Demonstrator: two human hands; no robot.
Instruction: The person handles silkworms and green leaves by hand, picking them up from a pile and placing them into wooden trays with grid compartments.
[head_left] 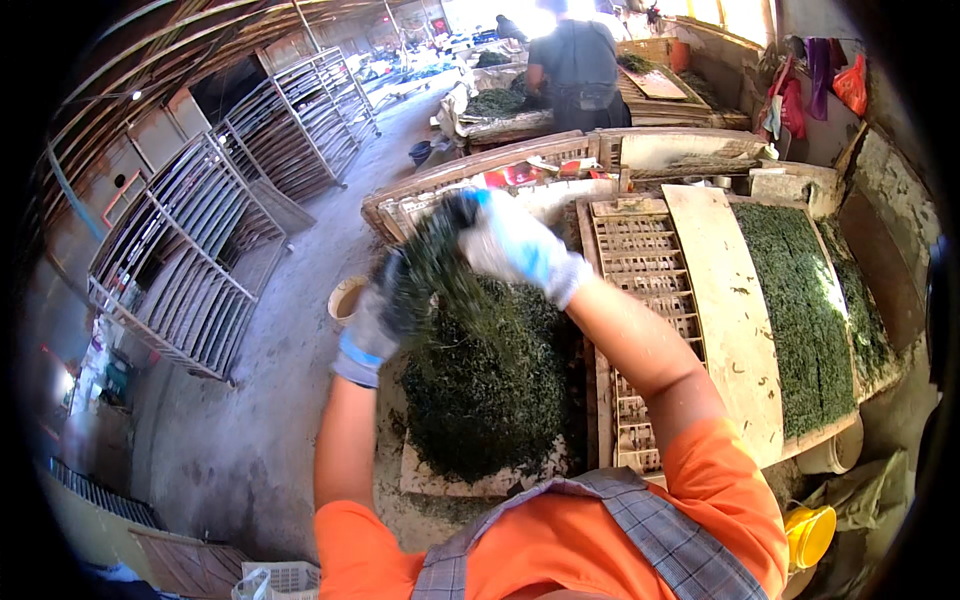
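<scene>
Both my hands wear gloves, pale with blue bands and dark fingers, and motion blurs them. Between them a clump of dark green leafy shreds (440, 262) hangs in the air, some of it falling. My left hand (382, 312) closes on its lower left side. From the upper right, my right hand (497, 238) grips the clump, its fingertips partly smeared. Directly below lies a large heap of the same shreds (490, 385), resting on a pale board (440, 478).
Right of the heap are a slatted wooden frame (640, 270), a plain board (725, 320) and a board covered in green shreds (795, 310). Metal racks (190, 260) line the left. Another person (578, 75) works ahead. A yellow bucket (810, 535) stands lower right.
</scene>
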